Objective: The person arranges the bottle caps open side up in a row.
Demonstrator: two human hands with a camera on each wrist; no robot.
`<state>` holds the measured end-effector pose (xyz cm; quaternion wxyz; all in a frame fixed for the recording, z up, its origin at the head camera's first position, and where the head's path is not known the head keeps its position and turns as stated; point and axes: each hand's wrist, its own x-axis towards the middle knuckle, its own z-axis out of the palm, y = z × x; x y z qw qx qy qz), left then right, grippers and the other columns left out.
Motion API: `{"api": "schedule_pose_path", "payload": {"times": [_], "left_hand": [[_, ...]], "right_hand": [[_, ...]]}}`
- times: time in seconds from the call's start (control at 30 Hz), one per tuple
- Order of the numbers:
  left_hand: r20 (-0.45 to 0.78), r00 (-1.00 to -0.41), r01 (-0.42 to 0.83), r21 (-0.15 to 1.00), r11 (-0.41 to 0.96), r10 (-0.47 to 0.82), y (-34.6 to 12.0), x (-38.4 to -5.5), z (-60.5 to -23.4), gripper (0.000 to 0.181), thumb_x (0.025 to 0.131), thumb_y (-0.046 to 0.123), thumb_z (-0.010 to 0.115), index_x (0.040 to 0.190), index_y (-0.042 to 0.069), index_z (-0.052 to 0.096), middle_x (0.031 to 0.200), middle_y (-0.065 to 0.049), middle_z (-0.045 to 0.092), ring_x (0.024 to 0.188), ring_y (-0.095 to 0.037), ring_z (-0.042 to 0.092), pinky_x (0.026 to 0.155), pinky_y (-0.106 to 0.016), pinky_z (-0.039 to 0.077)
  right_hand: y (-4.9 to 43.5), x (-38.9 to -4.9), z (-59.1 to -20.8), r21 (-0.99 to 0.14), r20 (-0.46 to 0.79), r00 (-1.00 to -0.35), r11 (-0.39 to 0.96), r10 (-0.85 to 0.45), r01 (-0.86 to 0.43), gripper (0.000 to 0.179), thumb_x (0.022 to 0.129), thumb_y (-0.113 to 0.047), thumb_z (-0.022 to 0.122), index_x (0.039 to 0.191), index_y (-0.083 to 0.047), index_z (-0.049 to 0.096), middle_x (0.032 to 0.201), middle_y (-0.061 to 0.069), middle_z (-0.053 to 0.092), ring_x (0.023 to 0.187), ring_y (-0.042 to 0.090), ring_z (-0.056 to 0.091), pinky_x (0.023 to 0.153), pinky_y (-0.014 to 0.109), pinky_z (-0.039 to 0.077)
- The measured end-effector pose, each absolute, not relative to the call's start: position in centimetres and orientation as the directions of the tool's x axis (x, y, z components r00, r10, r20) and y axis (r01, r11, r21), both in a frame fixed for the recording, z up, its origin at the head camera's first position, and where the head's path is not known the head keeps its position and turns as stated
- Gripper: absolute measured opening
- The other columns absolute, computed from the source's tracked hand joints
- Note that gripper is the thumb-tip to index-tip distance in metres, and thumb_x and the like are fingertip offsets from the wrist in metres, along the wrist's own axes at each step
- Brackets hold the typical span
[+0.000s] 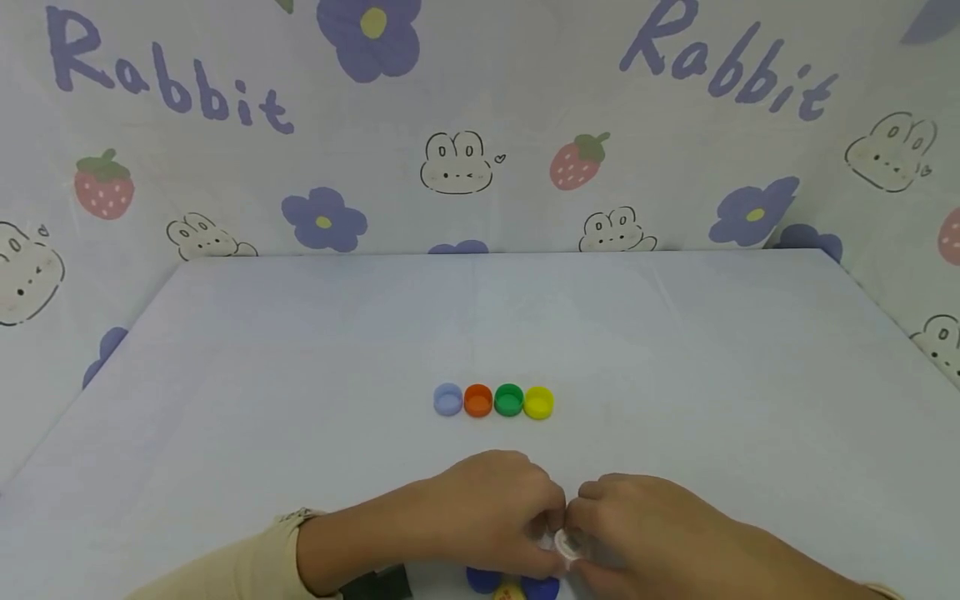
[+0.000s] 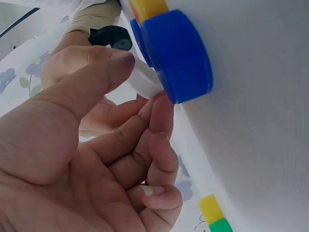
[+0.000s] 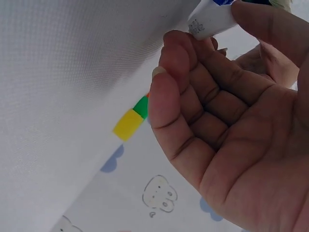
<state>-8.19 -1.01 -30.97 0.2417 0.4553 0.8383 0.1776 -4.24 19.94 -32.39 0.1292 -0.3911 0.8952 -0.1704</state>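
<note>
A small white bottle cap (image 1: pixel 567 546) is pinched between both hands low in the head view. My left hand (image 1: pixel 498 512) holds it from the left with thumb and fingertips. From the other side my right hand (image 1: pixel 652 525) grips it likewise. In the right wrist view the white cap (image 3: pixel 212 21) carries a grey print on its side. The left wrist view has the white cap (image 2: pixel 145 79) beside a larger blue cap (image 2: pixel 178 55). Two blue caps (image 1: pixel 540 588) and a yellow cap (image 1: pixel 508 592) lie just below my left hand, cut off by the frame.
Farther up the white table (image 1: pixel 300 350) stands a touching row: a light blue cap (image 1: pixel 447 400), an orange cap (image 1: pixel 477 401), a green cap (image 1: pixel 509 400) and a yellow cap (image 1: pixel 538 403). A dark object (image 1: pixel 378 583) lies under my left forearm. A printed cloth (image 1: pixel 525 100) hangs behind.
</note>
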Motion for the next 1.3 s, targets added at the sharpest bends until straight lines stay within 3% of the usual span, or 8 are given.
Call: {"api": "schedule_pose_path", "payload": {"times": [0.17, 0.4, 0.67, 0.87, 1.1, 1.3], "left_hand": [[-0.264, -0.513, 0.674, 0.465, 0.574, 0.817, -1.1, -8.3, -30.6, 0.025, 0.088, 0.039, 0.081, 0.099, 0.017, 0.078, 0.076, 0.020, 0.063, 0.075, 0.005, 0.053, 0.069, -0.015, 0.044], [-0.274, -0.566, 0.654, 0.425, 0.626, 0.777, -1.2, -8.5, -30.4, 0.027, 0.088, 0.041, 0.081, 0.097, 0.016, 0.077, 0.074, 0.017, 0.063, 0.072, 0.001, 0.054, 0.070, -0.017, 0.045], [-0.272, -0.590, 0.613, 0.462, 0.641, 0.761, -1.5, -8.4, -30.1, 0.026, 0.090, 0.042, 0.079, 0.098, 0.017, 0.076, 0.073, 0.017, 0.062, 0.068, 0.001, 0.055, 0.066, -0.016, 0.046], [-0.256, -0.596, 0.576, 0.524, 0.627, 0.761, -1.6, -8.3, -30.1, 0.023, 0.090, 0.030, 0.081, 0.106, 0.015, 0.075, 0.080, 0.016, 0.069, 0.071, 0.004, 0.059, 0.067, -0.014, 0.047], [-0.234, -0.637, 0.545, 0.538, 0.643, 0.735, -1.5, -8.5, -30.1, 0.025, 0.090, 0.019, 0.080, 0.114, 0.015, 0.073, 0.084, 0.014, 0.071, 0.078, 0.002, 0.062, 0.071, -0.015, 0.050], [-0.113, -0.681, 0.566, 0.546, 0.618, 0.723, -1.9, -8.7, -30.1, 0.032, 0.091, 0.017, 0.079, 0.120, 0.011, 0.066, 0.081, 0.011, 0.071, 0.071, -0.001, 0.060, 0.067, -0.015, 0.049]], "right_hand": [[19.8, -4.3, -32.3, -0.443, -0.082, -0.662, 0.622, -0.745, -0.646, 0.012, 0.091, -0.021, 0.077, 0.101, -0.016, 0.072, 0.082, -0.020, 0.055, 0.072, -0.003, 0.048, 0.066, 0.022, 0.048], [19.3, -4.7, -31.7, -0.557, -0.173, -0.722, 0.671, -0.669, -0.488, 0.022, 0.092, -0.015, 0.077, 0.114, -0.015, 0.073, 0.103, -0.015, 0.070, 0.090, -0.002, 0.061, 0.080, 0.028, 0.056], [19.4, -5.0, -31.8, -0.562, -0.076, -0.732, 0.635, -0.677, -0.530, 0.027, 0.086, -0.017, 0.085, 0.110, -0.020, 0.073, 0.100, -0.018, 0.069, 0.081, -0.003, 0.057, 0.072, 0.023, 0.054], [19.5, -5.2, -31.8, -0.575, 0.039, -0.735, 0.586, -0.677, -0.571, 0.023, 0.085, -0.013, 0.084, 0.104, -0.020, 0.073, 0.097, -0.018, 0.069, 0.080, -0.002, 0.057, 0.071, 0.022, 0.053], [19.5, -5.6, -31.4, -0.627, 0.010, -0.767, 0.593, -0.642, -0.505, 0.016, 0.092, -0.017, 0.079, 0.106, -0.019, 0.071, 0.090, -0.020, 0.066, 0.075, -0.002, 0.056, 0.068, 0.023, 0.053], [19.8, -5.7, -31.4, -0.669, 0.074, -0.786, 0.555, -0.613, -0.495, 0.020, 0.097, -0.017, 0.072, 0.111, -0.016, 0.058, 0.086, -0.015, 0.070, 0.074, 0.000, 0.060, 0.066, 0.025, 0.054]]}}
